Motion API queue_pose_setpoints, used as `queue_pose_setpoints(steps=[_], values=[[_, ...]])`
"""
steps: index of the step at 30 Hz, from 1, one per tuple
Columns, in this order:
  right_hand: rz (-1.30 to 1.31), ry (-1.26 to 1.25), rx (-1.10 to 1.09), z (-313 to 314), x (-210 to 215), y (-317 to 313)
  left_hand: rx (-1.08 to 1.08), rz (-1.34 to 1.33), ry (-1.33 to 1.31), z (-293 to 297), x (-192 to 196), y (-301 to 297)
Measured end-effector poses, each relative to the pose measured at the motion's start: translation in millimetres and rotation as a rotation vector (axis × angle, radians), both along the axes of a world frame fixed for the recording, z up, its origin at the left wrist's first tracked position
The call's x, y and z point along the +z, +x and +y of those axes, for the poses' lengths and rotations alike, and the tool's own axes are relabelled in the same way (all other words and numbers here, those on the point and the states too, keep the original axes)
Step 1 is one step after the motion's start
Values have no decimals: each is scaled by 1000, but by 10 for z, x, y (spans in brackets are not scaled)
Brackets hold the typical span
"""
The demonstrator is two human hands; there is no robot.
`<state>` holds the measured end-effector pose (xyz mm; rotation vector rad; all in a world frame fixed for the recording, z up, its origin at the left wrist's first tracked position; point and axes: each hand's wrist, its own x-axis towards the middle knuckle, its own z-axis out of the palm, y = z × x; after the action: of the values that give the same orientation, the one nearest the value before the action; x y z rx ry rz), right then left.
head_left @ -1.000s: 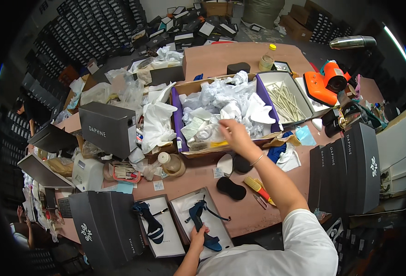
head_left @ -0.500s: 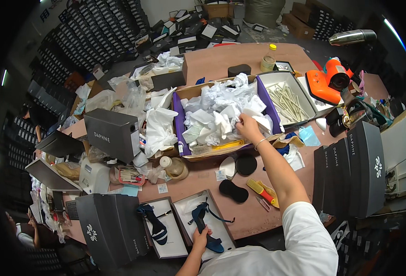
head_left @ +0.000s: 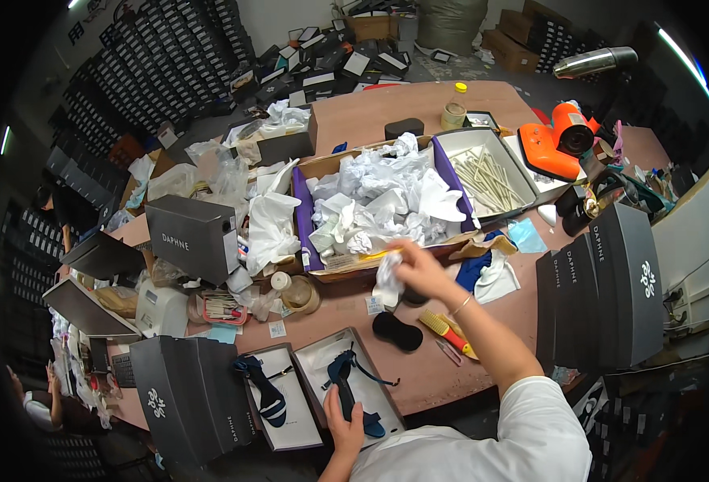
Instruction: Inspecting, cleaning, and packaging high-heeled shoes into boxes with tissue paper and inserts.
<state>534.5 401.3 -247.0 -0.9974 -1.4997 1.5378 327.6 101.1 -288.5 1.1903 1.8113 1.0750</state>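
Observation:
My right hand [head_left: 419,269] holds a crumpled wad of white tissue paper [head_left: 389,279] just in front of the large cardboard box of white tissue paper [head_left: 387,201]. My left hand [head_left: 343,423] rests on a dark blue heeled shoe [head_left: 348,386] lying in an open white shoe box [head_left: 354,386] at the table's near edge. A second dark blue shoe [head_left: 264,394] lies in the neighbouring box half [head_left: 282,402].
A tray of wooden sticks [head_left: 487,173], an orange tool [head_left: 559,145], upright grey shoe boxes [head_left: 611,281] at right, another grey box [head_left: 194,237] at left, black pads [head_left: 397,331], a yellow brush [head_left: 447,329], a tape roll [head_left: 298,293]. Stacked boxes cover the floor behind.
My right hand has drawn back from inside the tissue box toward me, now carrying a wad of white paper. My left hand stays on the blue shoe.

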Motion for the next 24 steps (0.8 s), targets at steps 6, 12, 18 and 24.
queue_pose_setpoints(steps=[6,12,18,24], values=[[-226,286,284,-1503,35,-667,50,-755,-20,532,239,-53],[-132,-39,411,-1541,-104,-597,66,-1407,-49,369,257,-179],[19,67,300,-1753,116,-540,70,-691,-80,318,324,-193],[-198,274,315,-1927,241,-423,-80,-688,-39,145,664,0]])
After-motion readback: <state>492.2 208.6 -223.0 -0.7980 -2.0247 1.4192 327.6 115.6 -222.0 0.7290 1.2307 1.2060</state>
